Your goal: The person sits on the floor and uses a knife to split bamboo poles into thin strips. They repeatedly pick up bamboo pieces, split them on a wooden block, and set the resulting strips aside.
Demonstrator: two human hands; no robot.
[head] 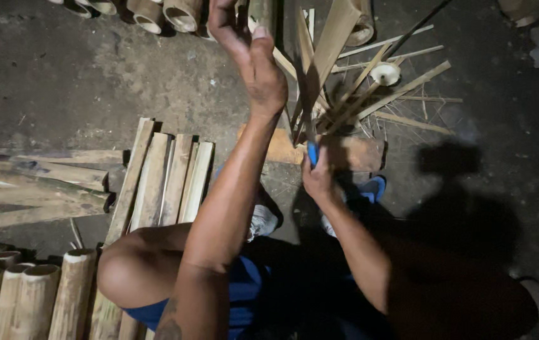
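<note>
Head view shows me splitting bamboo, mid-stroke by my judgement; my left hand (253, 60) is raised at twelve o'clock, fingers loosely spread, gripping nothing I can see, touching the top of the bamboo strip (329, 44); my right hand (317, 179) sits at centre, closed around a blue-handled tool (312, 153) whose blade is hidden in shadow; the strip stands tilted, pale, flat, its foot among split slivers (401, 88) near one o'clock; next, I judge, the strip needs steadying while the tool is driven along the grain; finished slats (162, 179) lie at nine o'clock.
</note>
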